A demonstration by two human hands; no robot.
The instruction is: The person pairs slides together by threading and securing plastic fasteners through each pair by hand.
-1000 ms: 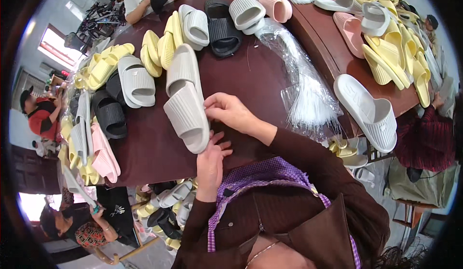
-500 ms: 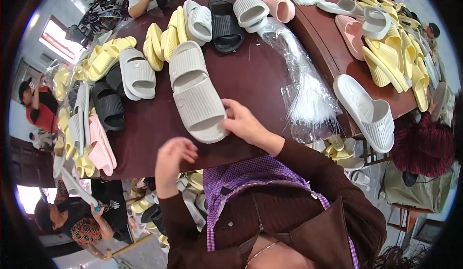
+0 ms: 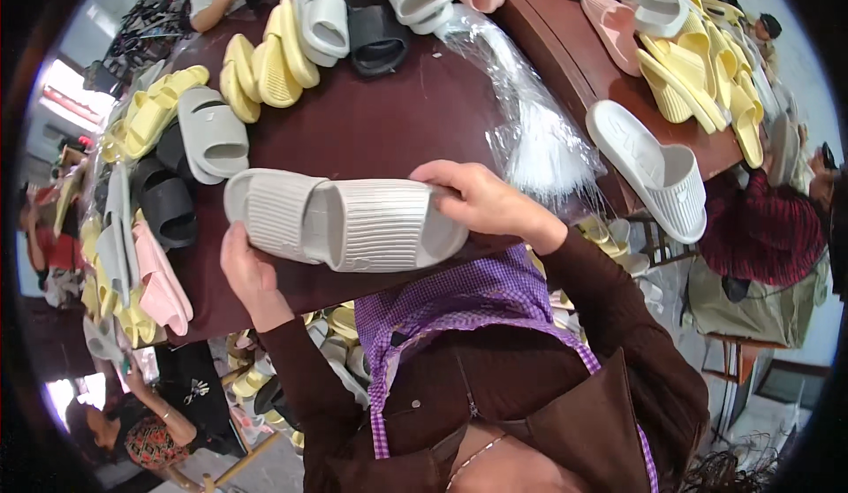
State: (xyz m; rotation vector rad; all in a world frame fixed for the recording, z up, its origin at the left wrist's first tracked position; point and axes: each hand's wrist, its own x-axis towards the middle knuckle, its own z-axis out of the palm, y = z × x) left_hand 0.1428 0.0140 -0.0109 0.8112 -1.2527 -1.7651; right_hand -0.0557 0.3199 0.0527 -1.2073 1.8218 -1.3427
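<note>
Grey slide pair [image 3: 344, 223] lay crosswise, long axis left-right, between hands. Left hand [image 3: 247, 272] cupped toe end; right hand [image 3: 486, 201] clamped heel end.

Pair of grey slippers [image 3: 344, 223] between left hand [image 3: 247, 272] and right hand [image 3: 481, 201], above table [image 3: 397, 122].

Grey slides [image 3: 344, 223] in my hands: matt foam, ribbed soles. Table [image 3: 415, 113]: dark polished wood, slight sheen. Plastic bags [image 3: 530, 131]: clear, glossy, crinkled.
</note>
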